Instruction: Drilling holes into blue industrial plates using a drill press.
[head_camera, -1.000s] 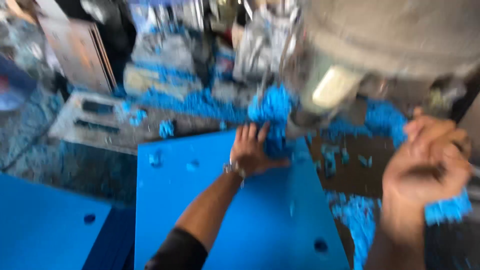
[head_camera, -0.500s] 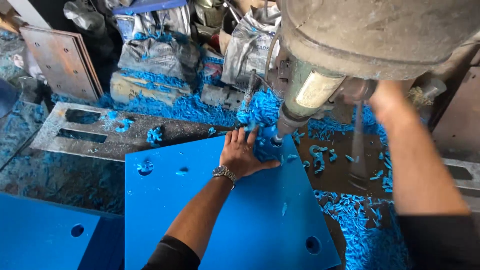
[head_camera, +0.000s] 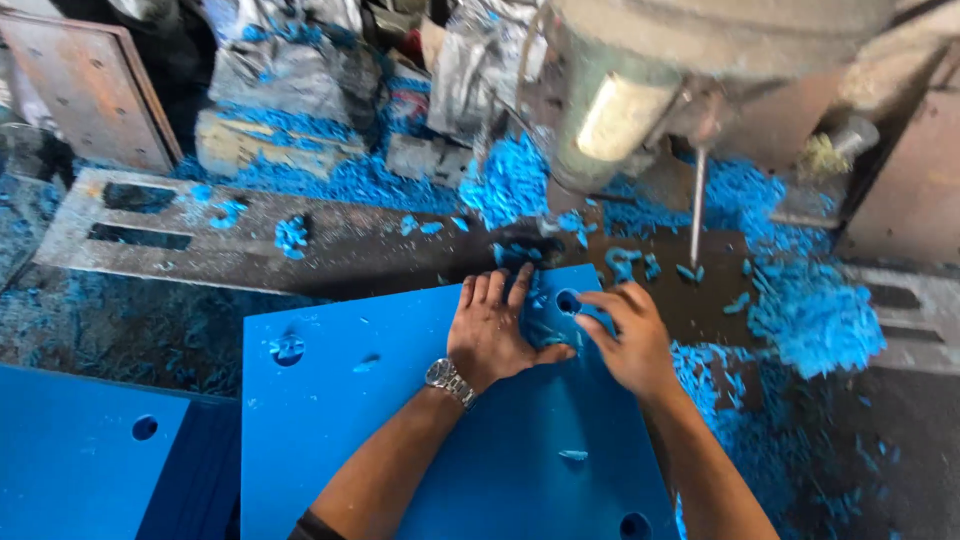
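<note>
Left hand (head_camera: 495, 335) flat, fingers spread, on flat blue plastic sheet (head_camera: 450, 440). Right hand (head_camera: 625, 338) open, empty, fingertips beside drilled round hole (head_camera: 568, 301); blue shavings (head_camera: 545, 325) between hands.

Drill press head (head_camera: 640, 90): grey, top right, over the dark metal table (head_camera: 380, 255). Slotted steel plate (head_camera: 130, 215): along the table's left edge, two rectangular cut-outs. Rusty metal sheet (head_camera: 90, 85): leaning, top left corner. Second blue panel (head_camera: 80, 455): bottom left corner, one hole. Loose blue shavings (head_camera: 815, 320): heaped at the table's right edge. Crumpled grey sacks (head_camera: 290, 70): behind the table.
</note>
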